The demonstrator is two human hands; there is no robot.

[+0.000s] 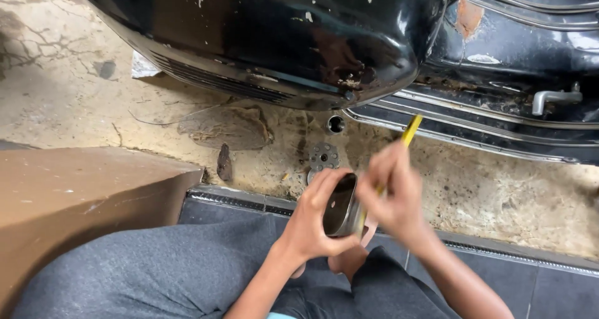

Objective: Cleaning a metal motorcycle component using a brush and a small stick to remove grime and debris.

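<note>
metal part: dark, rounded metal housing [340, 205], hollow side facing left, held up in the air above the person's lap, near the bottom-middle of the view, over the edge between the dark mat and the concrete floor
left hand: left hand [310, 222] wrapped round the housing, fingers [324, 180] curled over its top rim, thumb under the bottom, gripping it firmly
right hand: right hand [392, 193] just right of the housing and touching it, blurred, fingers clenched round a yellow-handled tool
tool: yellow-handled tool [410, 132], thin, handle sticks up and to the right from the fist; its working end is hidden behind the housing, cannot tell the tip kind
legs: grey trousers [150, 272] under both arms, knees spread, bare toes or heel showing below the housing
floor, near: round toothed metal disc [324, 156] lies on the concrete floor [499, 194] just past the hands; small metal ring or bush [335, 124] beyond it, close to the scooter
floor, left: dark stone chip [224, 163] and a patch of dried dirt, left of the disc
scooter: black scooter body panel [268, 38] across the top, scratched and chipped; ribbed footboard [474, 125] with metal strips at the top right, grey lever [555, 98] on it
mat: dark mat [549, 291] with metal trim edge along the bottom right
step: brown step block [75, 200] at the left edge
</note>
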